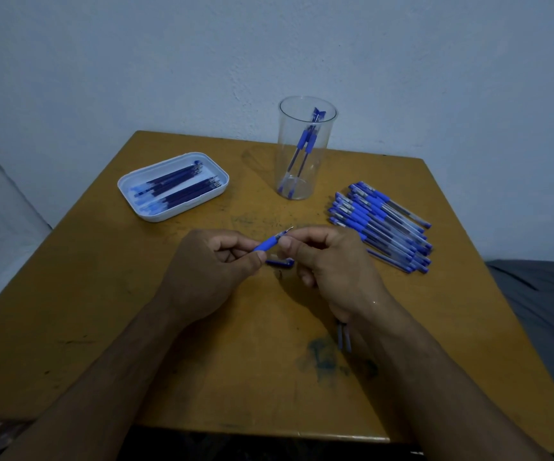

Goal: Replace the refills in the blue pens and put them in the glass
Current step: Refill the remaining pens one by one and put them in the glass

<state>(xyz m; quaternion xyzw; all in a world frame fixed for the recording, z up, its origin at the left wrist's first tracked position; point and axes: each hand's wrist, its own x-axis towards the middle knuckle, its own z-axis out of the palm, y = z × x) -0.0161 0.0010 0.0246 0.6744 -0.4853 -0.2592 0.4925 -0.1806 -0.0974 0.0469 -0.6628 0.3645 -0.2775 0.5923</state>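
Wooden table [102, 327] under me: both my left hand [209, 264] and right hand [322, 257] pinch one pen [267, 243]. Beyond my grip, two pens stand in the glass [305, 148]; the pile [382, 224] to its right waits.

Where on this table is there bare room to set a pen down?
Bare wood lies left of the left hand, below the white tray, and along the near edge. Crowded: the right side around the pen pile, glass and both hands.
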